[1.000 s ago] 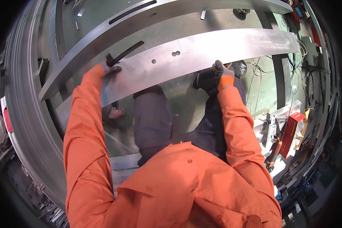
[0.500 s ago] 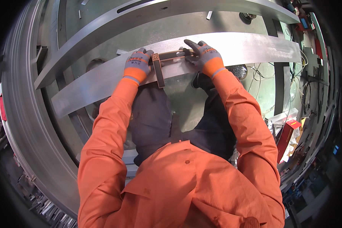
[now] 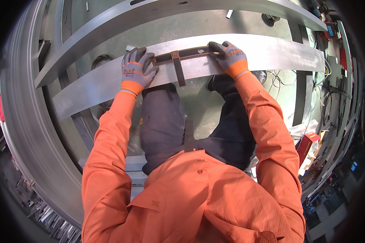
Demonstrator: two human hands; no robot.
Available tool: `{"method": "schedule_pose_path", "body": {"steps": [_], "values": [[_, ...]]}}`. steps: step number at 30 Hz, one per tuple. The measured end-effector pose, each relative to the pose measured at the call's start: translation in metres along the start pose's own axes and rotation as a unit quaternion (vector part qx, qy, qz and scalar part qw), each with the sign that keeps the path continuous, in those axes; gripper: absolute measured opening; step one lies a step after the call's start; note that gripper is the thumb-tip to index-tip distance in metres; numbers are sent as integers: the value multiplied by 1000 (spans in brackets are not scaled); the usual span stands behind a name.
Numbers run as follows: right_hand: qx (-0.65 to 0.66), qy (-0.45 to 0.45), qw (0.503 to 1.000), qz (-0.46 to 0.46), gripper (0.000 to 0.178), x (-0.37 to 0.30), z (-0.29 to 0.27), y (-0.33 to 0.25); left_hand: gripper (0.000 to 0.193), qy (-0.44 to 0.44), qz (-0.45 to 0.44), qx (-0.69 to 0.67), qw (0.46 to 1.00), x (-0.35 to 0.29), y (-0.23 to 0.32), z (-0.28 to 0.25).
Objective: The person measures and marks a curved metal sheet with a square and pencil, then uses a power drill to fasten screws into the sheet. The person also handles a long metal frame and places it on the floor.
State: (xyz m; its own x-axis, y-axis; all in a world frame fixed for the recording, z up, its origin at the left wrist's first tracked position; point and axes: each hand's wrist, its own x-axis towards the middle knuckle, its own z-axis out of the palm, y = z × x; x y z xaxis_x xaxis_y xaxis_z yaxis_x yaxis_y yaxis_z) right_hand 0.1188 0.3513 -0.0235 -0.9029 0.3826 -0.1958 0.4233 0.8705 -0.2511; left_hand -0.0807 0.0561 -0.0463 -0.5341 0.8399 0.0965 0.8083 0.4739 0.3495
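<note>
Across my lap level lies a long silvery metal panel (image 3: 93,86). On it rests a black T-shaped piece (image 3: 190,52) with copper-coloured edge lines and a square pattern at the joint; its short leg hangs past the panel's near edge. My left hand (image 3: 137,69), in a grey and orange glove, lies with fingers apart on the panel, beside the left end of the black piece. My right hand (image 3: 230,57), gloved alike, grips the right end of that piece between thumb and fingers. The fingertips of the right hand partly hide that end.
Beyond the panel runs a long metal beam (image 3: 109,26). Stacked long profiles (image 3: 28,121) stand on the left. On the right are loose cables (image 3: 278,79) and a red box (image 3: 308,141). A dark round object (image 3: 269,19) sits on the floor at the far side.
My left hand has shifted left and spread its fingers, baring the left end of the black piece. The right hand and the black piece have moved slightly right, and the piece's leg tilts differently.
</note>
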Motion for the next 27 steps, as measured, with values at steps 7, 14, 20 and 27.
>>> {"method": "schedule_pose_path", "body": {"steps": [7,14,20,27], "values": [[38,39,998,-16,31,4,8,9,41,53,7,-27,998,1,-9,23],[67,94,990,-75,39,5,15,29,44,56,14,-34,998,1,-7,18],[70,80,988,-111,38,14,2,30,43,40,7,-39,998,6,-7,14],[79,75,982,-152,39,31,5,46,43,46,20,-31,998,11,-8,14]]}}
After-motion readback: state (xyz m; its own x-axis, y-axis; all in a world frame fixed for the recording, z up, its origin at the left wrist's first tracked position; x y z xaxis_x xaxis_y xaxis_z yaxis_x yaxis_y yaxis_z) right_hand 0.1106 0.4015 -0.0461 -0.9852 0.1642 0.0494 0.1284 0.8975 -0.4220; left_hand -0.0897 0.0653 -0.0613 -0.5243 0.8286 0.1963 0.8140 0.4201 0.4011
